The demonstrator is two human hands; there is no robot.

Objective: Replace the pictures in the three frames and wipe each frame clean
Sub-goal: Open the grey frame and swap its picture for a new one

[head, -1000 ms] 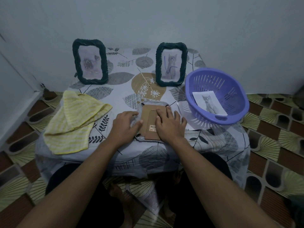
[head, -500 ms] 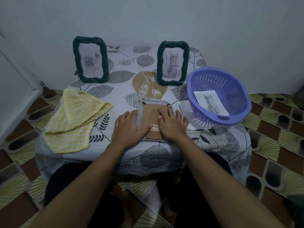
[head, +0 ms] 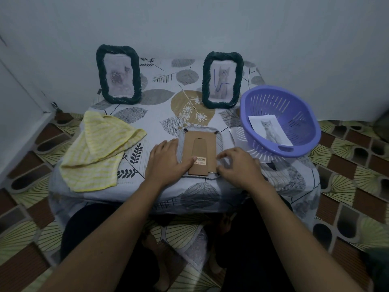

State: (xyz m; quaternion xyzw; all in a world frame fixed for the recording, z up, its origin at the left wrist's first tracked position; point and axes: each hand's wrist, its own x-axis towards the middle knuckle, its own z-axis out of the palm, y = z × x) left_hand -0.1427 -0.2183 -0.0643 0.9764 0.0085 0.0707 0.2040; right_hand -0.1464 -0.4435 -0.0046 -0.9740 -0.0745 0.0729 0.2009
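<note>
The face-down frame lies at the middle of the near edge of the table, its brown cardboard backing up and a barcode sticker near its lower end. The left hand rests flat on the frame's left side as it did a moment ago, fingers straight and thumb tip touching the backing beside the sticker. The right hand has changed: half a second ago it lay spread over the backing, and now it has slid off to the frame's lower right corner with its fingers curled. Whether they actually pinch the rim cannot be told.

Two green braided frames stand upright along the far edge, the left frame and the right frame, unmoved. A yellow cloth lies crumpled at the left edge. The purple basket sits at the right edge, a cat picture inside it.
</note>
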